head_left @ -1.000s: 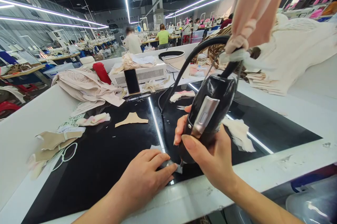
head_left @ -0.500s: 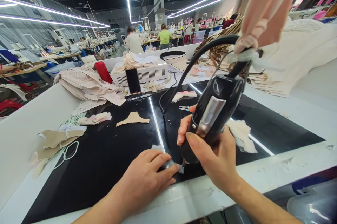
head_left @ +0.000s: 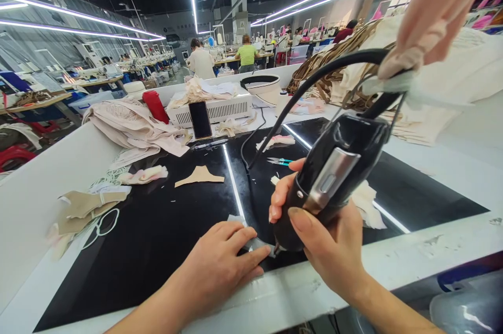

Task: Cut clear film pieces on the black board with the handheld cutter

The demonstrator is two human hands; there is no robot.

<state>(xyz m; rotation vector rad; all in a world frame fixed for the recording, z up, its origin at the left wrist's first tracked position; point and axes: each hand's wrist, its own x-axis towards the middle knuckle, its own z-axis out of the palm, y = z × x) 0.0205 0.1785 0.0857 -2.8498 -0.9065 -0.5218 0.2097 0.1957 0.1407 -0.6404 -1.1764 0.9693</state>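
Note:
My right hand (head_left: 330, 234) is wrapped round a black corded handheld tool (head_left: 334, 166) with a silver plate on its side. The tool leans to the upper right; its narrow tip (head_left: 277, 248) points down at the edge of a small grey piece (head_left: 259, 246) on the black work surface (head_left: 157, 250). Lying flat with fingers stretched out, my left hand (head_left: 228, 258) presses on that piece and covers most of it. Whether the tip touches it I cannot tell. A knotted pink cloth strip (head_left: 424, 35) holds the tool's cord from above.
Turquoise-handled thread snips (head_left: 280, 161) lie beyond the tool, near its black cord (head_left: 271, 135). A beige cut piece (head_left: 199, 176) rests at centre left, tan pieces with cord (head_left: 88, 206) at the left edge. A phone (head_left: 200, 120) leans on a white vented box (head_left: 223, 108). People work at machines behind.
The tool's upper end and the cloth strip have swung right, so the tool tilts more. My right hand has shifted slightly right; my left hand has barely moved.

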